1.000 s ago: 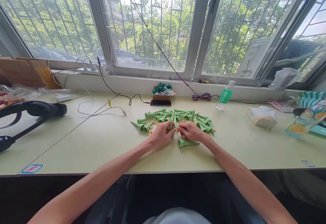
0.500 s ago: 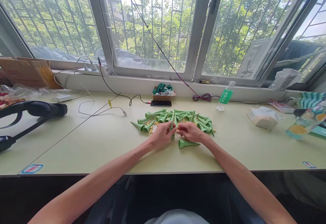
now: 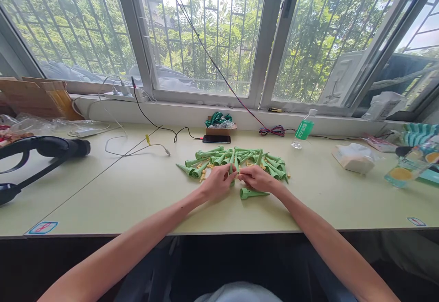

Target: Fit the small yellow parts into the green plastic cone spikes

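Note:
My left hand [image 3: 220, 181] is closed around a green plastic spike [image 3: 231, 170], which stands with its point up and its wide end low near the table. Close on its right, my right hand [image 3: 255, 177] has its fingers pinched together near the spike; a small yellowish piece seems to be at the fingertips, too small to make out. In front of the right hand lies a single green spike [image 3: 253, 194] on its side. Behind both hands spreads a pile of green spikes [image 3: 212, 156], with small yellow pieces [image 3: 204, 174] scattered among them.
Behind the pile lie a black phone [image 3: 216, 139] and a small cardboard box [image 3: 219, 132]. A water bottle [image 3: 304, 129] and a tissue pack [image 3: 355, 158] stand to the right. At the left are a black headset [image 3: 51, 148] and loose cables [image 3: 147, 145] on the table [image 3: 144, 187].
Both hands stay almost in place. My right fingers have shifted very slightly beside the upright spike.

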Tool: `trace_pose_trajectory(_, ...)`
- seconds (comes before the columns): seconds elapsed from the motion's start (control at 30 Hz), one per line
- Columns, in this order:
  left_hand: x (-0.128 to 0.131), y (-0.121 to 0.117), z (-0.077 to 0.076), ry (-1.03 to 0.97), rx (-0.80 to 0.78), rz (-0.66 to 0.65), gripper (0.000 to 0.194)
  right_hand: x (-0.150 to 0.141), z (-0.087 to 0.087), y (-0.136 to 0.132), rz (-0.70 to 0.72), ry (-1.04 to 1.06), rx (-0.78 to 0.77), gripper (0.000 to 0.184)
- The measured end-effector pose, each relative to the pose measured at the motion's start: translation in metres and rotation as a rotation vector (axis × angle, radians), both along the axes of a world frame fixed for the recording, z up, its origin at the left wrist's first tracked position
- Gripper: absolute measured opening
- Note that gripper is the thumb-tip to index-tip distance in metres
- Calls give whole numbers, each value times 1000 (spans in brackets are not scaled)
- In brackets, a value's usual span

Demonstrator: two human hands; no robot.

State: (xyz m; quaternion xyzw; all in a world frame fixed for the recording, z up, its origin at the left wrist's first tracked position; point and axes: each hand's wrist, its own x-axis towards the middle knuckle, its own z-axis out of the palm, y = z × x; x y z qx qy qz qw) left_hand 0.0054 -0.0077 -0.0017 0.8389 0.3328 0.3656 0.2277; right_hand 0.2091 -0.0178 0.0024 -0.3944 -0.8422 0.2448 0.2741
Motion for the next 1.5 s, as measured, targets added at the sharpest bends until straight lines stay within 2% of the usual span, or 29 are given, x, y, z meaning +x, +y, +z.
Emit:
trace_pose_trajectory(0.23,0,-1,1,4,-3,-16,22,1,-1,1,-8,12,70,21)
trace_pose_trajectory(0.73,0,-1,2,17,-14,-31,20,1,-2,2,45,27,16,25)
trace_pose_trajectory(1.5,-1,1,-3,-2,-33,-27,17,1,-5,5,62,-63,158,32)
